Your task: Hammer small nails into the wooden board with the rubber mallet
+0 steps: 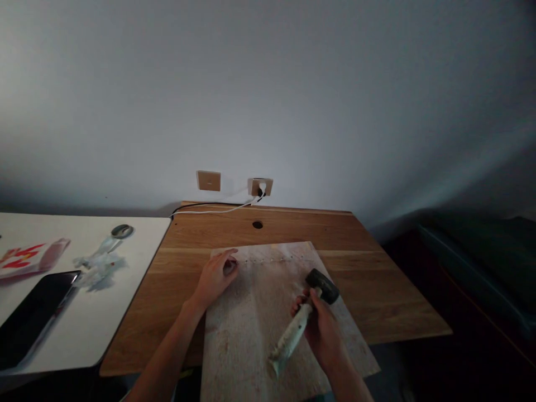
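Loosely curled, the left hand point(214, 279) was at the left end of a row of nails point(262, 261) near the far edge of the board point(238, 335), its fingertip hold unclear. The right hand point(320, 324) gripped the hammer point(293, 335) near its head, above the board, which lay on the wooden table point(389, 290).

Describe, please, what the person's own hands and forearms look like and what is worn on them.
The left hand and right hand are ungloved. The left forearm and right forearm look bare where visible. No watch or bracelet shows.
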{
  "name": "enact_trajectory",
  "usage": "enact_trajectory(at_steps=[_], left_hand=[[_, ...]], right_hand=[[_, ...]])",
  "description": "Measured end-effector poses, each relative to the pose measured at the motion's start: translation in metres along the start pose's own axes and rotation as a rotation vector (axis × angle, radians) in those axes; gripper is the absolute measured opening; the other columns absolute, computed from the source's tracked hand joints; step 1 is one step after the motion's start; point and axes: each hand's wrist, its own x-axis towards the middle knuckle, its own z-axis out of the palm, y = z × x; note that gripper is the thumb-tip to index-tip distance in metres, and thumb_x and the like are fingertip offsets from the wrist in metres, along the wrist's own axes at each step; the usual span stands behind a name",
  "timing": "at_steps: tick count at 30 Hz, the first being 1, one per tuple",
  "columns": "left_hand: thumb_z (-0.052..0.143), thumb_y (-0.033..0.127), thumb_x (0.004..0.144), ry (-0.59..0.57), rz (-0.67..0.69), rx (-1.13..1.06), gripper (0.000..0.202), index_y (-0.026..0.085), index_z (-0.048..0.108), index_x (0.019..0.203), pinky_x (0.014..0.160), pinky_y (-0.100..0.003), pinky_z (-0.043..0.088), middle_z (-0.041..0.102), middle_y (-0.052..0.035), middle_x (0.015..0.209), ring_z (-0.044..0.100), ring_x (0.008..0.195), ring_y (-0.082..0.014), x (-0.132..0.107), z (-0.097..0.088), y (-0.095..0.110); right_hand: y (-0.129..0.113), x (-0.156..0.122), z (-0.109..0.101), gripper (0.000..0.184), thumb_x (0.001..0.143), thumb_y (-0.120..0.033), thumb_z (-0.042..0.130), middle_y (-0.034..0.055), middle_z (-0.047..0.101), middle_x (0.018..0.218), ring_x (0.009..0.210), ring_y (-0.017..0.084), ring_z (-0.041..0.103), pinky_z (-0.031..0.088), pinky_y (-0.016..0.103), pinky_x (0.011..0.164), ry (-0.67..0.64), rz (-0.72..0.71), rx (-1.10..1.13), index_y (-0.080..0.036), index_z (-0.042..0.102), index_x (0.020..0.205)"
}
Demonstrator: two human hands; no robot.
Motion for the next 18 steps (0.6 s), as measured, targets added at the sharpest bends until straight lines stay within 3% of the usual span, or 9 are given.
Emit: enact_trajectory(at_steps=[3,7,9,11,13,15,18], left_hand=[[0.060,0.026,0.090,0.020,0.026,0.032,0.032,0.023,0.060,0.122,0.087,-0.037,0.056,0.074,-0.0031,0.095,0.070,0.086,-0.0201,0.001,-0.001,0.000],[0.056,0.030,0.094,0.056,0.098,0.133,0.025,0.022,0.061,0.117,0.096,-0.042,0.054,0.072,-0.0066,0.107,0.066,0.103,-0.0244,0.000,-0.007,0.012],[0.054,0.032,0.096,0.075,0.126,0.210,0.026,0.022,0.061,0.119,0.101,-0.046,0.051,0.070,-0.0082,0.117,0.063,0.112,-0.0267,-0.008,-0.012,0.021],[0.052,0.035,0.097,0.096,0.113,0.302,0.030,0.023,0.061,0.123,0.105,-0.050,0.049,0.067,-0.0092,0.123,0.060,0.117,-0.0288,-0.026,-0.019,0.028],[0.049,0.043,0.098,0.122,0.053,0.390,0.036,0.023,0.059,0.126,0.105,-0.054,0.048,0.064,-0.0109,0.131,0.059,0.121,-0.0322,-0.056,-0.027,0.030],[0.047,0.052,0.097,0.126,-0.041,0.450,0.045,0.022,0.057,0.130,0.104,-0.057,0.049,0.063,-0.0128,0.134,0.058,0.125,-0.0351,-0.091,-0.035,0.025],[0.046,0.061,0.095,0.105,-0.142,0.481,0.049,0.024,0.061,0.125,0.096,-0.058,0.054,0.071,-0.0113,0.123,0.066,0.115,-0.0360,-0.137,-0.043,0.016]], right_hand=[[0.005,-0.009,-0.006,0.055,0.069,-0.060,0.084,0.0020,0.071,0.087,0.073,0.021,0.072,0.061,0.037,0.070,0.020,0.097,0.003,-0.023,0.059,0.101],[-0.003,-0.028,-0.022,0.064,0.071,-0.073,0.073,0.0016,0.069,0.073,0.052,0.022,0.069,0.054,0.032,0.047,-0.048,0.074,-0.440,-0.021,0.064,0.106],[-0.010,-0.040,-0.039,0.062,0.078,-0.078,0.062,-0.0015,0.061,0.058,0.041,0.018,0.060,0.046,0.027,0.039,-0.006,-0.068,-0.709,-0.020,0.068,0.100],[-0.016,-0.050,-0.061,0.056,0.087,-0.073,0.054,-0.0020,0.058,0.053,0.043,0.017,0.060,0.048,0.026,0.044,0.064,-0.234,-0.897,-0.021,0.070,0.095],[-0.017,-0.056,-0.087,0.050,0.094,-0.067,0.051,0.0018,0.066,0.064,0.055,0.018,0.066,0.054,0.026,0.052,0.109,-0.342,-0.988,-0.021,0.070,0.101],[-0.012,-0.059,-0.112,0.047,0.097,-0.062,0.047,0.0080,0.074,0.091,0.070,0.021,0.071,0.058,0.029,0.059,0.245,-0.489,-1.071,-0.022,0.070,0.107],[0.006,-0.057,-0.142,0.046,0.098,-0.059,0.046,0.0124,0.070,0.119,0.104,0.030,0.069,0.059,0.045,0.084,0.360,-0.781,-1.309,-0.025,0.067,0.121]])
